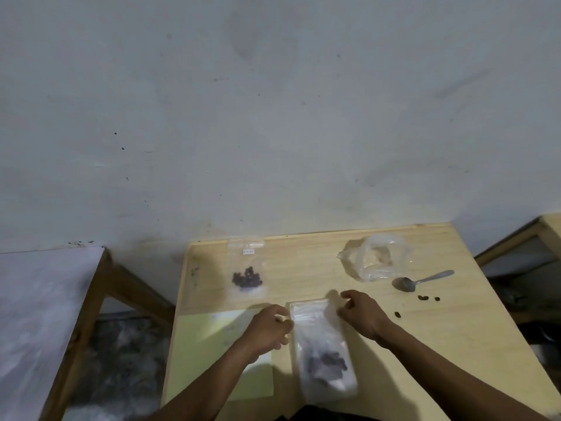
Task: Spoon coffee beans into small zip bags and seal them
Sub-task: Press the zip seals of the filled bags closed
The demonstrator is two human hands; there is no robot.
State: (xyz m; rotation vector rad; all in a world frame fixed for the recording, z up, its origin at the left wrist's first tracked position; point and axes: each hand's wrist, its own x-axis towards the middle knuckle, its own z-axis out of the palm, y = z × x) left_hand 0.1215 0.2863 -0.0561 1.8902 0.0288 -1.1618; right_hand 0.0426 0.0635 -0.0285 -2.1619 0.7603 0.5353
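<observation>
The small zip bag (321, 347) lay flat on the wooden bench (440, 329), just in front of the person, its zip strip at the far end and a dark clump of coffee beans (326, 364) settled toward the near end. The left hand (268, 329) pinched the bag's left top corner at the strip. The right hand (361, 314) sat at the right top corner with fingers curled, touching or nearly touching the film; whether it truly gripped could not be told through the blur. The two hands were apart, one at each end of the strip.

The bag looked like thin clear film: light, limp and slick, likely to buckle if pushed and to slide on the smooth bench. The beans would give it its only weight, and they would shift when it tilted. The zip strip seemed the stiffest part and the sensible place to hold and press.

A second filled bag (247, 275) lay farther back on the left. A crumpled clear sack (378, 258) stood at the far right, with a metal spoon (420, 282) beside it and a few loose beans (425, 298) scattered near. A pale yellow sheet (209, 344) lay under the left forearm.
</observation>
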